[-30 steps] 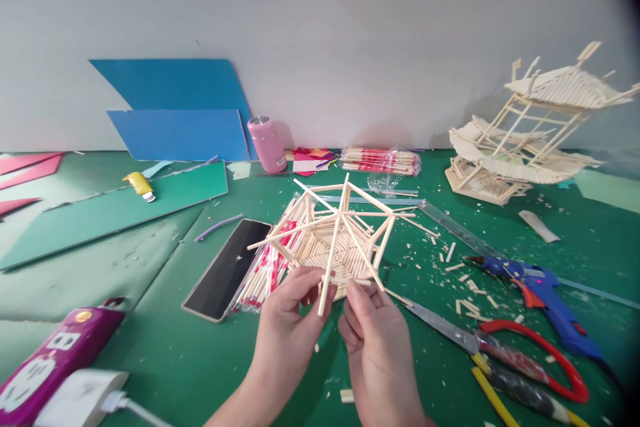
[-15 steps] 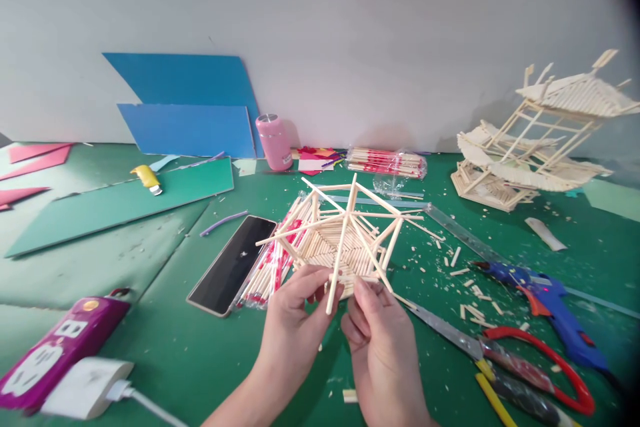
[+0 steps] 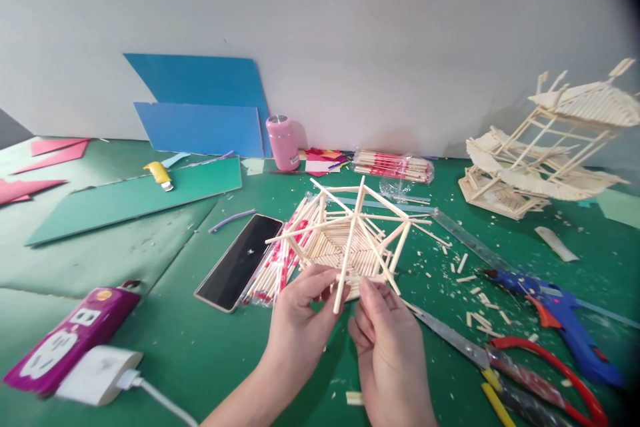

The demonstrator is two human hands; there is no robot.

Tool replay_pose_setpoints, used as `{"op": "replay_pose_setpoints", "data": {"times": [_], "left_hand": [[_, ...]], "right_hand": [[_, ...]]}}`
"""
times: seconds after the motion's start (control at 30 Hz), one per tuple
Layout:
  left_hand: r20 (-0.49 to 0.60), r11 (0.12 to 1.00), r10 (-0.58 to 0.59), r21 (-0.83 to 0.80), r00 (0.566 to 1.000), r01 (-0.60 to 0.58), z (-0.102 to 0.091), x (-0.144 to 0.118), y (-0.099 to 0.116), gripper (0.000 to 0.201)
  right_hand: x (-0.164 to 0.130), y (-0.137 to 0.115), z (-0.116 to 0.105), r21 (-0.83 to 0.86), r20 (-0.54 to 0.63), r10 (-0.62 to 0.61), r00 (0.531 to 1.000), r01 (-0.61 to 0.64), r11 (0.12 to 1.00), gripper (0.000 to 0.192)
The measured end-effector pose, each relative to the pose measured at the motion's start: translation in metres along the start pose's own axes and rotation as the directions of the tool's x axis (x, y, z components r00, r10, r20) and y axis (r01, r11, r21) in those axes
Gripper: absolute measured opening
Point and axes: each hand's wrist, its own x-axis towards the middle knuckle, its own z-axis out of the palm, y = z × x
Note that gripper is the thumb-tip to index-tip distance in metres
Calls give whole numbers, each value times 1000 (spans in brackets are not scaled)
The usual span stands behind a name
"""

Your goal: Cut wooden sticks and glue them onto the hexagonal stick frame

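A hexagonal frame of thin wooden sticks is held just above the green mat, its spokes meeting at a raised centre. My left hand pinches the near edge of the frame, beside a stick that slants down from the centre. On the right, my right hand grips the near edge with fingertips touching the sticks. Both hands sit side by side below the frame.
A black phone and a packet of sticks lie left of the frame. Scissors with red handles, a blue glue gun, a ruler and offcuts lie right. A finished stick model stands far right. A purple power strip sits near left.
The view has drifted left, so everything sits slightly further right in the picture. My hands keep the same hold on the stick frame.
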Motion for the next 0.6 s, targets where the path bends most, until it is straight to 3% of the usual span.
{"op": "replay_pose_setpoints", "data": {"times": [0.6], "left_hand": [[22,1000,-4,10,1000,3,1,2,2,15]], "right_hand": [[0,-2,1,38,34,30,999,-31,999,37]]}}
